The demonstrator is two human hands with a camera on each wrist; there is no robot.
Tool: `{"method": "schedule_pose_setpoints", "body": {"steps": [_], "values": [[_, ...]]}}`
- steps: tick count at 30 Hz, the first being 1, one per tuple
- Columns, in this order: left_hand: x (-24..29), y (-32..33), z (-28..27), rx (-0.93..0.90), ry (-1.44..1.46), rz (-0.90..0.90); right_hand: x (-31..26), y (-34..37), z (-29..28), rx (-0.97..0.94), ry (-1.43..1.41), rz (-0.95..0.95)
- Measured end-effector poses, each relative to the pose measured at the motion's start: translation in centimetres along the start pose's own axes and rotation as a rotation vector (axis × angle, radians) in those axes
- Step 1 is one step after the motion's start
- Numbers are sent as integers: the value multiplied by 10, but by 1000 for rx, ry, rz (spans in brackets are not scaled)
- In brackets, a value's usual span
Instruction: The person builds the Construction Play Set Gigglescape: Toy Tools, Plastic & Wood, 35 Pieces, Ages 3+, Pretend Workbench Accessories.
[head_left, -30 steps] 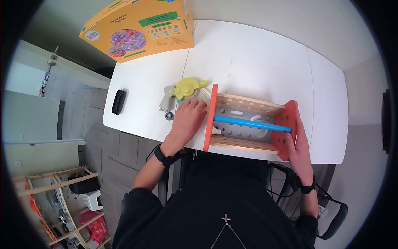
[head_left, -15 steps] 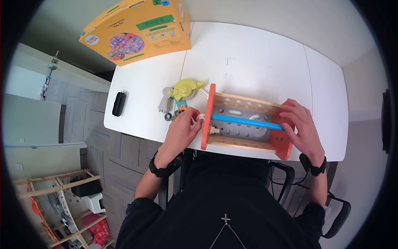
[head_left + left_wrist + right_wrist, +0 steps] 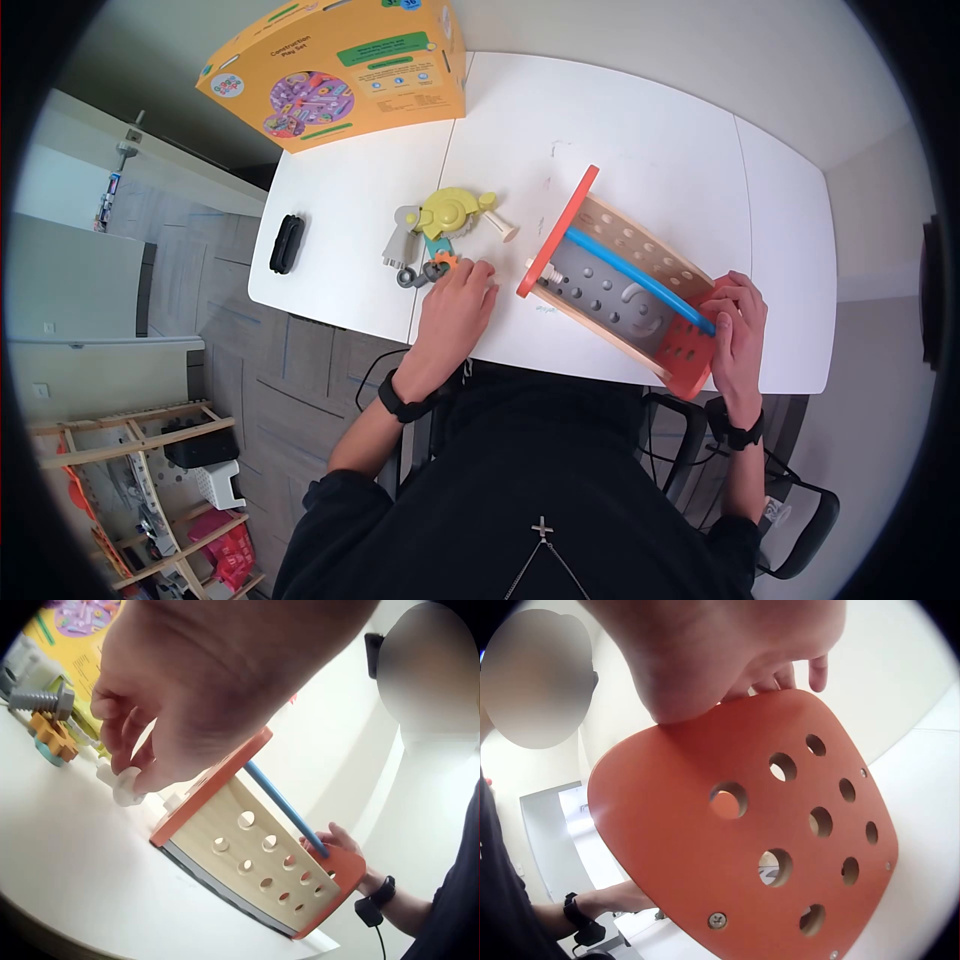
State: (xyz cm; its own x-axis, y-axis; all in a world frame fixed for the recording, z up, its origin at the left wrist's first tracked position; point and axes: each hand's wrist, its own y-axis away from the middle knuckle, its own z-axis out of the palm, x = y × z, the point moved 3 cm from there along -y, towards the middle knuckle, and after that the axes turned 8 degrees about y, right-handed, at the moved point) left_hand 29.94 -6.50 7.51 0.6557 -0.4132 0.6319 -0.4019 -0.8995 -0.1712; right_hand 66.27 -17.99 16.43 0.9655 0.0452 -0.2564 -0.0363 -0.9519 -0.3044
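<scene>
A toy toolbox with red end panels (image 3: pixel 560 235), pale wooden perforated sides (image 3: pixel 255 847) and a blue rod handle (image 3: pixel 635 275) stands at an angle on the table. My right hand (image 3: pixel 738 335) grips the upper edge of its right end panel (image 3: pixel 742 795), beside the rod's end. A white threaded bolt (image 3: pixel 550 273) goes through the left end panel. My left hand (image 3: pixel 455 320) is left of that panel, apart from it. Its fingertips pinch a small white rounded piece (image 3: pixel 127 787), like a nut, which the hand mostly hides in the head view.
Left of the toolbox lie a yellow-green toy saw (image 3: pixel 450 212), a cream peg (image 3: pixel 500 228), a grey toy piece (image 3: pixel 402 235), an orange gear (image 3: pixel 54 737) and a grey bolt (image 3: pixel 45 701). A black case (image 3: pixel 287 244) lies farther left. An orange box (image 3: pixel 380 80) stands behind.
The toolbox has turned, its left end swinging away from me and from my left hand. My right hand has shifted on the right end panel. The cream peg now shows fully.
</scene>
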Motion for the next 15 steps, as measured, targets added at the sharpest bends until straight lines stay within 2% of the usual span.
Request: {"method": "schedule_pose_setpoints", "body": {"steps": [5, 8, 11, 15], "values": [[-7, -15, 12, 61, -216, 100, -9, 0, 5, 51, -21, 3], [-14, -23, 16, 36, -287, 85, -15, 6, 15, 85, -60, 3], [-7, -25, 8, 78, -230, 95, -28, 12, 19, 84, -31, -1], [-5, -11, -23, 129, -129, -23, -49, 16, 22, 99, -1, -14]]}}
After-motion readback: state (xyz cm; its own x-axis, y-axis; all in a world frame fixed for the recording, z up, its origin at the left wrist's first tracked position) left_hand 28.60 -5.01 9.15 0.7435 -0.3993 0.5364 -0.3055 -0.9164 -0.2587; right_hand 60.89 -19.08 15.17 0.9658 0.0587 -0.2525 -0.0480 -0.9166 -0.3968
